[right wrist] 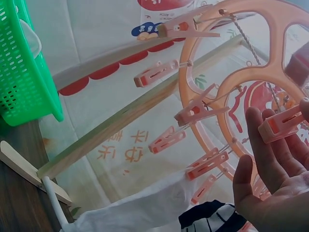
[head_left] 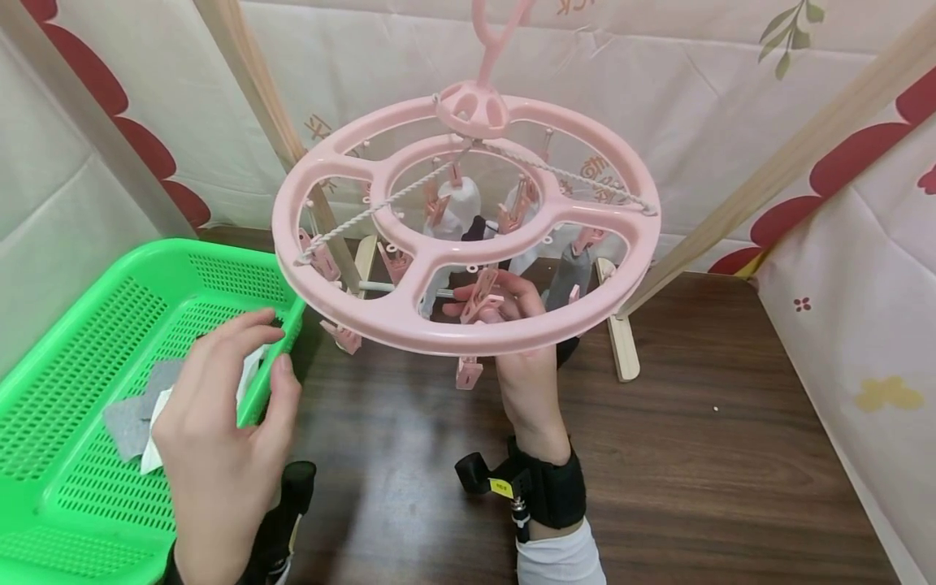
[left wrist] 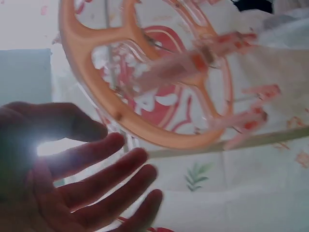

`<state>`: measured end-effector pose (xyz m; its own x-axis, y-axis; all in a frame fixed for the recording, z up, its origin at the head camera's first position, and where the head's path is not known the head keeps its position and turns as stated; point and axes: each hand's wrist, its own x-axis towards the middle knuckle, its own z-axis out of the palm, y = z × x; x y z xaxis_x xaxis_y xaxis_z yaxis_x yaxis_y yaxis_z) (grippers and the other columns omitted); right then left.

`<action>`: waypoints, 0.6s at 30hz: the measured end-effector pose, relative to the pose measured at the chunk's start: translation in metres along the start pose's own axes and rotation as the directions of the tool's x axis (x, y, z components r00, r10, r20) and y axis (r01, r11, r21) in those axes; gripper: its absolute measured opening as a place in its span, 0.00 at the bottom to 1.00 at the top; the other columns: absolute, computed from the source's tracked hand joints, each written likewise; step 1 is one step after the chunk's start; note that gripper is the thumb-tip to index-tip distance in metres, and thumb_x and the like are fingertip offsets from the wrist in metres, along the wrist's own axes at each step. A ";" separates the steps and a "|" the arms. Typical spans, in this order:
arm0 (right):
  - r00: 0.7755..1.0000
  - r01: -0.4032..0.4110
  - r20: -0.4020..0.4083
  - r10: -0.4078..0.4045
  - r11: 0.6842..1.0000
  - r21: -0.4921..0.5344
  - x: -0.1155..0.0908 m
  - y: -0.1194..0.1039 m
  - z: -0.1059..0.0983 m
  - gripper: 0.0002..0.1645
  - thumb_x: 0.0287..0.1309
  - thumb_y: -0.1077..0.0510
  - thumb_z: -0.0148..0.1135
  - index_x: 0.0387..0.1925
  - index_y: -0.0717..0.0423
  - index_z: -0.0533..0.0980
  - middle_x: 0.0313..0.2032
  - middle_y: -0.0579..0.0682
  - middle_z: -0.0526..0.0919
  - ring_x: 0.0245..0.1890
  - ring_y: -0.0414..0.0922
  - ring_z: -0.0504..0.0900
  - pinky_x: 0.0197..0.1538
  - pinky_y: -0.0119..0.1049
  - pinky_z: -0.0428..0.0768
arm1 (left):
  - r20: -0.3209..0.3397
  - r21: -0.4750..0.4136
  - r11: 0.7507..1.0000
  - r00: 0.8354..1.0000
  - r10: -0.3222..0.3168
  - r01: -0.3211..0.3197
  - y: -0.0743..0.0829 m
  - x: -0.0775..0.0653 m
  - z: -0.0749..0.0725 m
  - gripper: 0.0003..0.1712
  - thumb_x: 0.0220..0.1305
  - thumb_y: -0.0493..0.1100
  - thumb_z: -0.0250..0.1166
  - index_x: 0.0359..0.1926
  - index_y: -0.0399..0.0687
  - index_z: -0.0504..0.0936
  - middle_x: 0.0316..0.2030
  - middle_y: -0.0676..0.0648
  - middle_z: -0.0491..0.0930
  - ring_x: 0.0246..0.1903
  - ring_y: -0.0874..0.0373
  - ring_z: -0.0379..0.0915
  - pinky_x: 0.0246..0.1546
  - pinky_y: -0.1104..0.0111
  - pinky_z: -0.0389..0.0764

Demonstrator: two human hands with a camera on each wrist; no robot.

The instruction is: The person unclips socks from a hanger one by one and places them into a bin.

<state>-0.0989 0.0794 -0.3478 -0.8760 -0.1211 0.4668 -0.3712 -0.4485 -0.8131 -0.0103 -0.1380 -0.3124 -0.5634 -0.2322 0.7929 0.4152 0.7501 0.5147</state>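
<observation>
A pink round clip hanger [head_left: 468, 331] hangs in front of me, ringed with pink clothespins. My right hand [head_left: 522, 325] is under its near rim and pinches one clothespin [right wrist: 282, 124] between thumb and fingers; no cloth shows in that clothespin. A white sock [head_left: 459, 203] and a grey sock [head_left: 570, 272] hang from clips at the far side. In the right wrist view a striped dark-and-white cloth [right wrist: 212, 218] hangs beside a white one [right wrist: 140, 205]. My left hand [head_left: 227, 414] is held over the basket's right edge, fingers relaxed and apart, holding nothing.
A green basket [head_left: 32, 532] stands at the left on the brown wooden table [head_left: 695, 487], with grey cloth [head_left: 139, 410] and white cloth inside. Wooden stand legs [head_left: 775, 154] rise either side of the hanger. Patterned fabric [head_left: 826, 325] encloses the back and sides.
</observation>
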 end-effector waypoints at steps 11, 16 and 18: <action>0.999 0.006 0.038 -0.006 1.000 -0.009 0.001 0.001 -0.001 0.19 0.67 0.63 0.55 0.58 0.52 0.69 0.46 0.60 0.80 0.46 0.56 0.81 0.47 0.40 0.79 | -0.163 -0.134 0.834 0.842 0.514 -0.535 -0.003 -0.042 0.053 0.21 0.49 0.40 0.68 0.48 0.46 0.84 0.50 0.30 0.77 0.51 0.22 0.65 0.50 0.33 0.64; 0.999 0.012 0.039 -0.012 1.000 -0.020 0.001 0.000 0.000 0.19 0.66 0.62 0.56 0.58 0.51 0.69 0.46 0.59 0.80 0.45 0.52 0.82 0.47 0.41 0.79 | -0.013 -0.131 0.830 0.839 0.545 -0.541 0.031 -0.023 0.049 0.24 0.52 0.34 0.58 0.53 0.40 0.80 0.54 0.32 0.76 0.55 0.27 0.65 0.52 0.34 0.61; 0.999 0.010 0.035 -0.009 1.000 -0.029 0.001 0.000 0.001 0.19 0.66 0.62 0.56 0.58 0.51 0.69 0.46 0.59 0.80 0.44 0.52 0.82 0.48 0.42 0.79 | -0.006 -0.112 0.844 0.850 0.527 -0.525 0.045 -0.012 0.043 0.23 0.55 0.33 0.54 0.53 0.37 0.79 0.54 0.33 0.76 0.55 0.30 0.67 0.53 0.36 0.62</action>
<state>-0.0992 0.0787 -0.3470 -0.8614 -0.1483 0.4858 -0.3886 -0.4235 -0.8183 -0.0157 -0.0746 -0.3132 -0.2553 0.1943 0.9472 0.7262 0.6853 0.0552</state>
